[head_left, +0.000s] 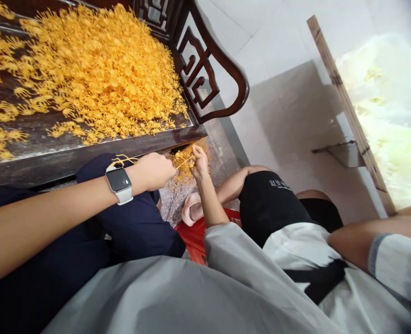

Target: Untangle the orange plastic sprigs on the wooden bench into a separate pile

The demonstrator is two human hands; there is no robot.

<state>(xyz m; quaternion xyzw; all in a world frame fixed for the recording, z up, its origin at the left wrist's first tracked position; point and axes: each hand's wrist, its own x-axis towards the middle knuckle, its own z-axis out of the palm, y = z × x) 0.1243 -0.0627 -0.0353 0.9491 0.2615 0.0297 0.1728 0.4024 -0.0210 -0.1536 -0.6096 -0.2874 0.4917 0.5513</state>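
My left hand (154, 170), with a watch (119, 181) on its wrist, is closed around thin yellow strands. Branched yellow stems (122, 160) stick out behind it, over the watch. To its right, my right hand (199, 161) pinches the other end of a thin yellow strand (182, 163), which runs taut between the two hands. Small yellow bits hang by the right fingers; their exact form is too small to tell. Beneath the hands, more yellow stringy pieces (184, 174) lie in a heap on the floor. A large pile of yellow spidery, many-legged pieces (101, 69) covers the bench above.
The dark wooden bench (87, 150) has a carved armrest (222, 79) at its right end. Beside me on the right sits another person in black shorts (271, 199). A red stool (194, 236) is partly hidden below. A wooden pole (351, 116) stands at the far right.
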